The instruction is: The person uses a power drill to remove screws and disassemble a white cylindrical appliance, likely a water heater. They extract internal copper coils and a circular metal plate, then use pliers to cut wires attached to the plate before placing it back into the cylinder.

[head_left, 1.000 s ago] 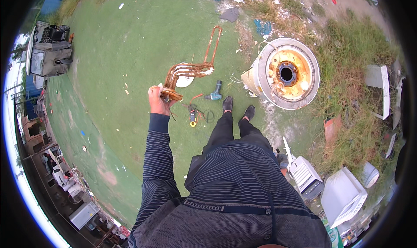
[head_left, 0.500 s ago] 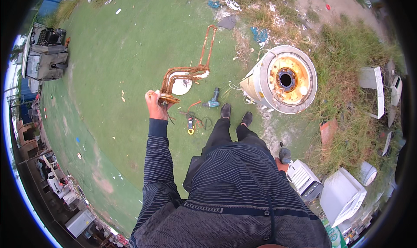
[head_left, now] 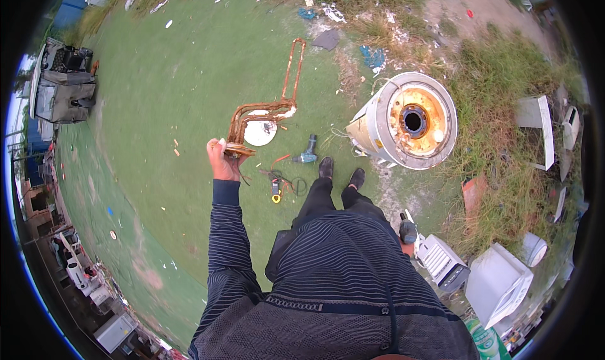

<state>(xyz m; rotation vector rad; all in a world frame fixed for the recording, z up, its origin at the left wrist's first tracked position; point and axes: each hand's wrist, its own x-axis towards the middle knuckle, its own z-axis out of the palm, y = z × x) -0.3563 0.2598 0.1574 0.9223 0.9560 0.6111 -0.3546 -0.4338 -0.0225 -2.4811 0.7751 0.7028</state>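
My left hand is closed round the flange end of a rusty heating element. Its bent brown rods reach away from me, ending in a long narrow loop. Beyond the rods a white round disc lies on the green ground, partly covered by them. Low by my right leg, my right hand is mostly hidden behind my body and grips a dark grey tool with a rounded body; its exact kind is unclear. A teal and black cordless drill and a yellow and black clamp meter with leads lie between the element and my feet.
A white cylindrical water heater tank lies to the right, its round rusty end facing up toward me. White appliance casings stand at the lower right, beside tall grass. A parked vehicle is at the far left.
The view has shifted slightly, moving most things a little left. My left hand still holds the heating element; the tool in my right hand has tilted slightly.
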